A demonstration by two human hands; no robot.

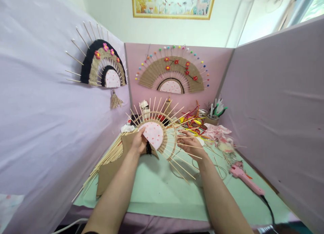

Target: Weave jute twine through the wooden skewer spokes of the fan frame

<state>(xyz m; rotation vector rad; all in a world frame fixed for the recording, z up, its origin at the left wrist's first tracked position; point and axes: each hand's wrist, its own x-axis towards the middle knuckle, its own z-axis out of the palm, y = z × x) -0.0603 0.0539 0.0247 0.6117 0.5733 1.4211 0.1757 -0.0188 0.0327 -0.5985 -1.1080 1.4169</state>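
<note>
forearms [116, 186] reach a fan [153, 134] arching upper right, base sloping down rightward.

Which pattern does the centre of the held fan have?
The centre has reddish dots on pale pink, as the head view shows.

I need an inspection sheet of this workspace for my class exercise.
Surface: pale green tabletop, crowded at back.
Work: semicircular fan of thin pale sticks and woven tan cord, pink dotted centre.
Clutter: brown cardboard, pale stick bundle, left; tangled red and yellow strips, back.
Hands: left hand grips the fan; right hand at its sticks, hold unclear.
Cables: black cord on pink glue gun, right; white cable, lower left.
Surroundings: lilac and pink partitions bearing two decorated fans.
</note>
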